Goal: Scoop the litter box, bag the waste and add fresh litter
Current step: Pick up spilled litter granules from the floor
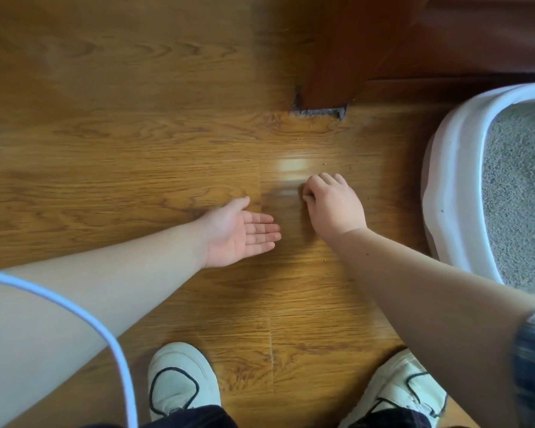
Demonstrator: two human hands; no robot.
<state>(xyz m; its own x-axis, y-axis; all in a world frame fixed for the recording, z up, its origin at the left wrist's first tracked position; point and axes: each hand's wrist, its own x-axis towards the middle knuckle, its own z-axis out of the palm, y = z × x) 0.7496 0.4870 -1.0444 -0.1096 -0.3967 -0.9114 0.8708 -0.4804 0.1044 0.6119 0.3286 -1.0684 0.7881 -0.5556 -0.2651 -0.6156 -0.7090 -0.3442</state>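
A white litter box [445,168] stands at the right edge, filled with grey litter [519,186]; only its left part is in view. My left hand [244,233] lies flat just above the wooden floor, palm up, fingers together and pointing right, with nothing on the palm. A little to its right, my right hand [331,205] is down at the floor with its fingers curled and thumb pressed to forefinger. Anything pinched there is too small to see. A few stray litter grains [324,164] lie on the floor just beyond it. No scoop or bag is in view.
A dark red wooden post [337,57] meets the floor behind the hands, with grey dust at its base. A white cable [105,335] curves across the lower left. My two white shoes [179,378] [405,390] stand at the bottom.
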